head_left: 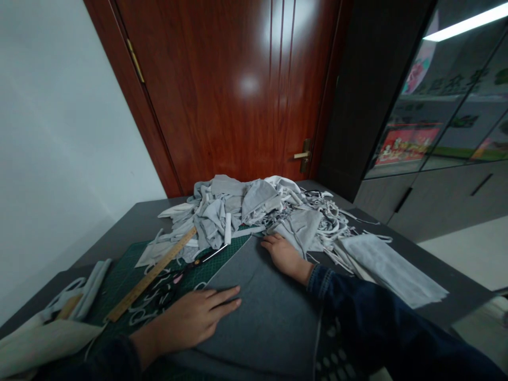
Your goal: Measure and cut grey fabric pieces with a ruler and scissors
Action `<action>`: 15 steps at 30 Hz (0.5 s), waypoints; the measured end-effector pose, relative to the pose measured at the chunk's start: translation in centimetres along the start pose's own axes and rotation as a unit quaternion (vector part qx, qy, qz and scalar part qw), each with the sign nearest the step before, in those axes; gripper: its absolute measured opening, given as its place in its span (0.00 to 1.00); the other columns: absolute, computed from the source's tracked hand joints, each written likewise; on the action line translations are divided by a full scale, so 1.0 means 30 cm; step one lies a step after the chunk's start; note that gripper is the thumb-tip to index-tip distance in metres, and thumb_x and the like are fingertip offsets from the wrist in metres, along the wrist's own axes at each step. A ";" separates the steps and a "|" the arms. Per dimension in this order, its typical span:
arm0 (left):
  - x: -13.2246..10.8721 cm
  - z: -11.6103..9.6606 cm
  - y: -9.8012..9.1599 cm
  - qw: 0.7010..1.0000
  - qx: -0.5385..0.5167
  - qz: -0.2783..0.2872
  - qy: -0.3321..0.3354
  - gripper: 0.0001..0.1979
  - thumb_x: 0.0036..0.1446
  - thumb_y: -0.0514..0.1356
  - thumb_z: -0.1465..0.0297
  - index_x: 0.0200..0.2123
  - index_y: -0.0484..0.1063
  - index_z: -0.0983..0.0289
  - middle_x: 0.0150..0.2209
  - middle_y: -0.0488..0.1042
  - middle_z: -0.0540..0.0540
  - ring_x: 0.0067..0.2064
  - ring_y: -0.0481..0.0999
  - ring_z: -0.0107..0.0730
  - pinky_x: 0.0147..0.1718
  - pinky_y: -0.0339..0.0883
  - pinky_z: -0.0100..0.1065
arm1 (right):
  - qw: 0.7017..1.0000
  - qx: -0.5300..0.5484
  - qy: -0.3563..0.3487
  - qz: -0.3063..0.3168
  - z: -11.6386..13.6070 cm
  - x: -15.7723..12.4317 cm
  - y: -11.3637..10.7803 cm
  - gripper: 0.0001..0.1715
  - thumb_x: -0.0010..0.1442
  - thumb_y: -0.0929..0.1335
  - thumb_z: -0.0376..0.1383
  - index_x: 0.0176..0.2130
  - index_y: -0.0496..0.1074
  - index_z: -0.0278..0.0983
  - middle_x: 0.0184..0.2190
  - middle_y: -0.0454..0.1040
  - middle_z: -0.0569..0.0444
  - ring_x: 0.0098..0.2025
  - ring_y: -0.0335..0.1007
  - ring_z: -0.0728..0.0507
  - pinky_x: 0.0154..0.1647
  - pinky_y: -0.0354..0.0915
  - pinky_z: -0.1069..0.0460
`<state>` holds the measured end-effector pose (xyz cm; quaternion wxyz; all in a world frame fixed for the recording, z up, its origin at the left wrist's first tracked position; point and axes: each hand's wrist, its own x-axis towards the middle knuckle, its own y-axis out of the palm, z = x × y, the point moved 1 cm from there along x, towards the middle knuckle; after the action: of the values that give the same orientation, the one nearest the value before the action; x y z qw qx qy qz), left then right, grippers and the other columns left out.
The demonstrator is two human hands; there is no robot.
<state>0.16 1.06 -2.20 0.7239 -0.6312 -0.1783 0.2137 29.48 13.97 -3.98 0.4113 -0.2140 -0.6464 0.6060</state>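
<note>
Reddish-brown wooden door panelling (222,100) rises behind a dark grey counter (119,227), part of which is covered by a green gridded cutting mat (130,256). Directly under both hands' fingers lies a dark grey, soft-looking cloth (270,307), tapering away from the wearer and edged by a thin pale line.

The left hand (190,320) rests palm down at the cloth's left side, its fingers extended and spread slightly apart, gripping nothing. The right hand (286,256) reaches to the narrow far end, its fingers close together on the cloth; whether they pinch the edge or merely press it, I cannot tell.

Judging by how it lies, the spreading looks well advanced: most of the cloth between the fingers is flat, while a soft crease nearer the wearer than the left fingers seems left to smooth. I can make out no marking or cut line on it. A long yellowish wooden ruler (153,272) slants to the left of the left fingers, and black-handled metal scissors (212,255) lie beyond them, both unheld.

Past the right fingers sits a tangled heap of light grey fabric pieces (260,198); a pale grey folded cloth (391,267) lies to their right.
</note>
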 end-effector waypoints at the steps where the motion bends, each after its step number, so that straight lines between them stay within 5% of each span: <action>1: -0.006 0.014 -0.015 1.000 -0.010 0.003 -0.001 0.41 0.59 0.55 0.81 0.73 0.56 0.52 0.73 0.61 0.50 0.58 0.76 0.37 0.57 0.67 0.35 | 1.000 0.001 0.001 0.003 -0.007 0.003 -0.003 0.23 0.70 0.61 0.25 0.57 0.77 0.34 0.56 0.77 0.43 0.57 0.69 0.40 0.59 0.65 0.48; 4: 0.013 0.018 -0.085 0.998 -0.060 0.004 -0.019 0.34 0.60 0.54 0.81 0.68 0.66 0.52 0.67 0.71 0.50 0.58 0.75 0.38 0.57 0.65 0.36 | 1.000 0.005 0.004 0.012 -0.016 0.014 -0.008 0.22 0.69 0.61 0.24 0.54 0.78 0.33 0.51 0.78 0.43 0.52 0.72 0.41 0.57 0.65 0.49; 8: 0.089 -0.082 -0.159 0.987 -0.156 0.023 -0.010 0.20 0.65 0.61 0.71 0.59 0.72 0.53 0.56 0.78 0.52 0.56 0.75 0.40 0.53 0.66 0.37 | 1.000 0.002 0.014 0.015 -0.010 0.026 -0.008 0.22 0.68 0.60 0.23 0.53 0.77 0.31 0.50 0.76 0.41 0.51 0.72 0.40 0.56 0.65 0.49; 11: 0.127 -0.153 -0.158 0.974 -0.215 0.071 0.025 0.18 0.59 0.69 0.60 0.52 0.74 0.53 0.52 0.78 0.51 0.52 0.76 0.42 0.48 0.66 0.36 | 1.000 -0.001 0.019 0.015 -0.006 0.032 -0.007 0.22 0.68 0.60 0.23 0.54 0.76 0.31 0.51 0.76 0.41 0.52 0.71 0.40 0.55 0.65 0.49; 15: 0.127 -0.142 -0.129 0.957 -0.269 0.113 0.008 0.13 0.58 0.69 0.66 0.46 0.74 0.55 0.43 0.77 0.48 0.46 0.76 0.37 0.40 0.63 0.33 | 1.000 -0.003 0.020 0.023 -0.012 0.033 -0.008 0.21 0.69 0.60 0.24 0.54 0.75 0.33 0.52 0.75 0.42 0.52 0.71 0.41 0.56 0.65 0.49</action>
<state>5.96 -0.90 1.01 0.5003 -0.8202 -0.1508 0.2331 29.24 14.91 -3.51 0.4098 -0.2419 -0.6346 0.6089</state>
